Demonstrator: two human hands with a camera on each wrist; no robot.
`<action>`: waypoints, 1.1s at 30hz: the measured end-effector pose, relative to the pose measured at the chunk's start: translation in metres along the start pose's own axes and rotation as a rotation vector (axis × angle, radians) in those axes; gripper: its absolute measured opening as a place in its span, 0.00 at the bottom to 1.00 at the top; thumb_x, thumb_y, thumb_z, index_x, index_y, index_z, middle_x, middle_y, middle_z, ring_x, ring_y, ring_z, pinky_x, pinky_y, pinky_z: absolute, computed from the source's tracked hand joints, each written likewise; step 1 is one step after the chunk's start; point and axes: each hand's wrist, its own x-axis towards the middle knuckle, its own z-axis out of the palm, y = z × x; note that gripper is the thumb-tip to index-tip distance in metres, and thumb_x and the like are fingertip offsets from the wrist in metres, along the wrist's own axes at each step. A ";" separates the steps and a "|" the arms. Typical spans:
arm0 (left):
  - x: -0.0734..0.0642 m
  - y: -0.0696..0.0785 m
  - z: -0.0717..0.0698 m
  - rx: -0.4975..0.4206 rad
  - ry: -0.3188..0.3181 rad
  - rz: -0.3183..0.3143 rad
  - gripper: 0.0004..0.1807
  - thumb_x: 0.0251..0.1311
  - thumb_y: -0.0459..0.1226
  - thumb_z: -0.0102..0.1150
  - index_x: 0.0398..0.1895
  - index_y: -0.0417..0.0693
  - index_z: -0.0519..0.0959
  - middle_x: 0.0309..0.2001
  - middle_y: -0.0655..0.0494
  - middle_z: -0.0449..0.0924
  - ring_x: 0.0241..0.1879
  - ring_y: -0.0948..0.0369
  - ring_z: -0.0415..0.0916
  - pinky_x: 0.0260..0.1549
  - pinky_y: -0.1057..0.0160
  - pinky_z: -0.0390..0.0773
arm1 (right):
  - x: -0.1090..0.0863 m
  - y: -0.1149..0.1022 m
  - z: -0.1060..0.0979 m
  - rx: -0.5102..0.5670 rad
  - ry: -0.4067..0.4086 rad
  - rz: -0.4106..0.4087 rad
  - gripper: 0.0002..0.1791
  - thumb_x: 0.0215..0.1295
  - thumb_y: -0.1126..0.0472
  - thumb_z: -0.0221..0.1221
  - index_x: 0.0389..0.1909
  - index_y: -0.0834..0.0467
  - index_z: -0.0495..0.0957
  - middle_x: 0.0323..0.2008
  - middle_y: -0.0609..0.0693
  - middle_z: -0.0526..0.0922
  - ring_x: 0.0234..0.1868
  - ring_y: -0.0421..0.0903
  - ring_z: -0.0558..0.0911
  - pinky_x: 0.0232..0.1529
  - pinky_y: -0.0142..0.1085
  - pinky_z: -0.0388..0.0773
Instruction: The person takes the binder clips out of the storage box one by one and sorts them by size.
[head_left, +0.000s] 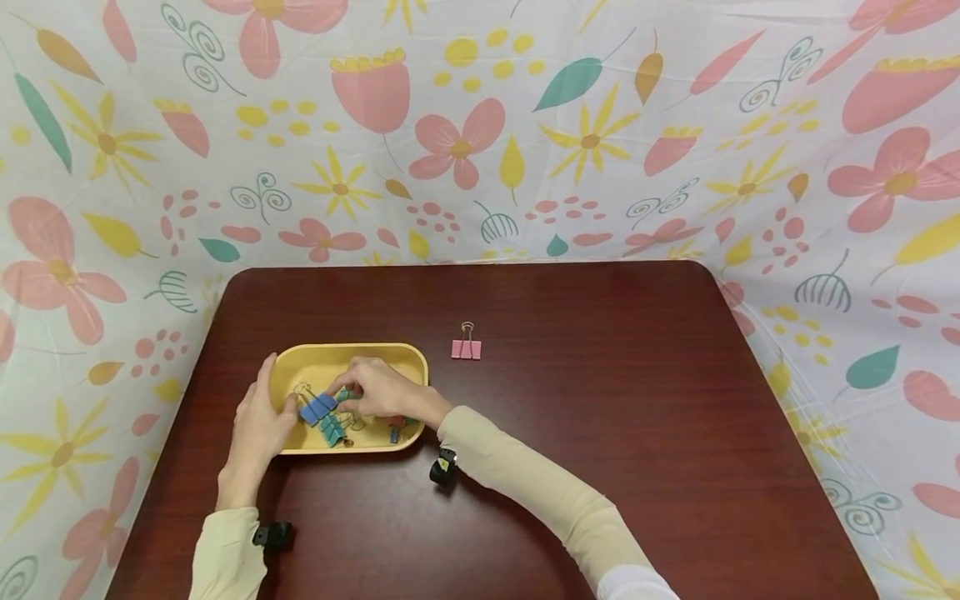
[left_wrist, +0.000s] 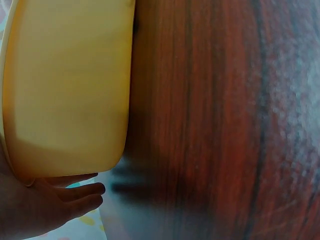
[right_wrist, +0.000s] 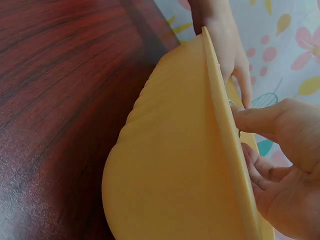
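A yellow tray [head_left: 352, 452] stands on the table with several binder clips in it. My left hand [head_left: 258, 421] holds its left end, the thumb over the rim; in the left wrist view the fingers [left_wrist: 85, 195] reach past the outer wall. My right hand [head_left: 378, 390] is inside the tray, thumb and forefinger bent at the right end of a blue binder clip [head_left: 318, 408]. A teal binder clip [head_left: 332, 430] lies just below the blue one, and another teal clip shows between the fingers. In the right wrist view the tray wall [right_wrist: 170, 145] hides the fingertips.
A pink binder clip [head_left: 467, 349] lies on the dark wooden table [head_left: 600, 375], right of the tray. Smaller clips, among them a small blue clip [head_left: 394, 435], sit in the tray's right end under the right wrist. A flowered cloth [head_left: 480, 125] hangs behind the table.
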 end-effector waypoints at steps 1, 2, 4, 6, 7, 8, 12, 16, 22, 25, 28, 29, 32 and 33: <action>-0.001 0.000 0.001 -0.001 0.000 0.000 0.43 0.69 0.37 0.53 0.83 0.53 0.44 0.65 0.25 0.66 0.62 0.25 0.66 0.56 0.27 0.66 | 0.000 0.000 0.000 0.002 -0.009 0.000 0.13 0.64 0.57 0.69 0.49 0.49 0.89 0.34 0.46 0.82 0.36 0.36 0.74 0.38 0.21 0.67; -0.001 0.001 0.001 -0.001 0.001 0.001 0.43 0.69 0.37 0.53 0.83 0.53 0.45 0.64 0.25 0.67 0.61 0.25 0.66 0.56 0.27 0.66 | -0.001 0.000 -0.001 -0.006 -0.021 0.001 0.11 0.64 0.58 0.69 0.48 0.49 0.89 0.33 0.45 0.81 0.36 0.35 0.73 0.38 0.21 0.68; -0.002 0.001 0.002 0.001 0.005 0.001 0.43 0.69 0.37 0.53 0.83 0.52 0.45 0.64 0.24 0.67 0.61 0.25 0.66 0.56 0.27 0.66 | -0.002 0.000 -0.002 -0.018 -0.047 -0.001 0.09 0.64 0.59 0.69 0.44 0.49 0.90 0.32 0.43 0.81 0.35 0.34 0.73 0.38 0.21 0.68; -0.002 0.001 0.002 0.004 0.009 -0.003 0.43 0.69 0.37 0.53 0.83 0.52 0.45 0.64 0.24 0.67 0.61 0.25 0.66 0.56 0.27 0.66 | -0.002 -0.001 -0.004 -0.039 -0.079 -0.010 0.07 0.64 0.60 0.68 0.42 0.49 0.90 0.32 0.42 0.80 0.35 0.33 0.74 0.38 0.21 0.68; -0.002 0.000 0.002 0.004 0.011 -0.004 0.43 0.69 0.37 0.53 0.83 0.52 0.45 0.63 0.24 0.67 0.61 0.25 0.66 0.56 0.27 0.66 | -0.003 -0.001 -0.005 -0.051 -0.098 -0.013 0.07 0.64 0.60 0.68 0.41 0.49 0.90 0.31 0.41 0.81 0.34 0.33 0.75 0.38 0.21 0.69; -0.003 0.000 0.002 0.004 0.010 -0.006 0.43 0.69 0.37 0.53 0.83 0.53 0.45 0.64 0.24 0.67 0.61 0.25 0.66 0.56 0.27 0.66 | -0.003 -0.001 -0.005 -0.063 -0.118 -0.014 0.06 0.65 0.60 0.68 0.41 0.49 0.90 0.31 0.41 0.81 0.33 0.33 0.76 0.37 0.21 0.69; -0.004 -0.001 0.002 -0.006 0.002 -0.008 0.43 0.69 0.37 0.53 0.83 0.53 0.45 0.64 0.24 0.67 0.61 0.25 0.66 0.57 0.27 0.66 | -0.004 -0.004 -0.008 -0.101 -0.192 -0.011 0.03 0.66 0.59 0.66 0.39 0.49 0.87 0.26 0.40 0.82 0.28 0.32 0.77 0.34 0.21 0.71; -0.006 -0.004 0.004 -0.014 0.003 -0.001 0.43 0.69 0.37 0.53 0.83 0.53 0.45 0.64 0.24 0.67 0.61 0.26 0.66 0.57 0.28 0.66 | -0.005 -0.005 -0.010 -0.072 -0.207 -0.006 0.03 0.67 0.59 0.64 0.37 0.50 0.85 0.24 0.39 0.82 0.25 0.32 0.77 0.30 0.21 0.71; -0.007 -0.007 0.005 -0.006 0.015 0.002 0.43 0.69 0.37 0.54 0.83 0.53 0.46 0.63 0.24 0.67 0.61 0.25 0.66 0.56 0.27 0.66 | -0.007 -0.003 -0.019 0.021 -0.119 -0.015 0.05 0.64 0.64 0.61 0.35 0.50 0.84 0.22 0.39 0.81 0.23 0.31 0.76 0.29 0.21 0.71; -0.008 -0.007 0.004 -0.004 0.015 -0.001 0.43 0.69 0.37 0.54 0.83 0.52 0.46 0.63 0.24 0.68 0.61 0.25 0.66 0.56 0.27 0.66 | -0.008 -0.001 -0.023 0.087 -0.110 -0.021 0.06 0.61 0.65 0.62 0.34 0.50 0.83 0.22 0.39 0.81 0.24 0.30 0.76 0.30 0.22 0.71; -0.007 -0.006 0.003 -0.008 0.018 0.004 0.43 0.69 0.37 0.54 0.83 0.52 0.46 0.63 0.24 0.68 0.60 0.25 0.66 0.55 0.27 0.67 | -0.009 0.002 -0.027 0.140 -0.091 -0.032 0.06 0.62 0.65 0.63 0.33 0.50 0.85 0.23 0.40 0.84 0.25 0.30 0.78 0.33 0.22 0.73; -0.006 -0.006 0.003 -0.008 0.023 0.008 0.43 0.69 0.37 0.54 0.83 0.52 0.46 0.62 0.24 0.68 0.60 0.25 0.67 0.55 0.27 0.67 | -0.009 0.002 -0.029 0.158 -0.086 -0.032 0.05 0.62 0.65 0.63 0.33 0.51 0.85 0.24 0.41 0.85 0.26 0.30 0.79 0.34 0.22 0.74; -0.001 -0.004 0.003 -0.014 0.038 0.026 0.42 0.69 0.37 0.54 0.83 0.52 0.47 0.62 0.24 0.68 0.60 0.25 0.67 0.55 0.27 0.67 | -0.011 0.005 -0.038 0.157 -0.050 -0.011 0.03 0.62 0.62 0.65 0.31 0.50 0.86 0.27 0.40 0.87 0.28 0.29 0.81 0.35 0.22 0.76; 0.002 -0.003 0.003 -0.017 0.040 0.035 0.42 0.69 0.37 0.54 0.82 0.52 0.47 0.62 0.24 0.68 0.59 0.25 0.67 0.54 0.27 0.68 | -0.012 0.006 -0.042 0.155 -0.040 0.002 0.03 0.62 0.62 0.66 0.31 0.50 0.87 0.28 0.40 0.87 0.29 0.29 0.81 0.36 0.22 0.76</action>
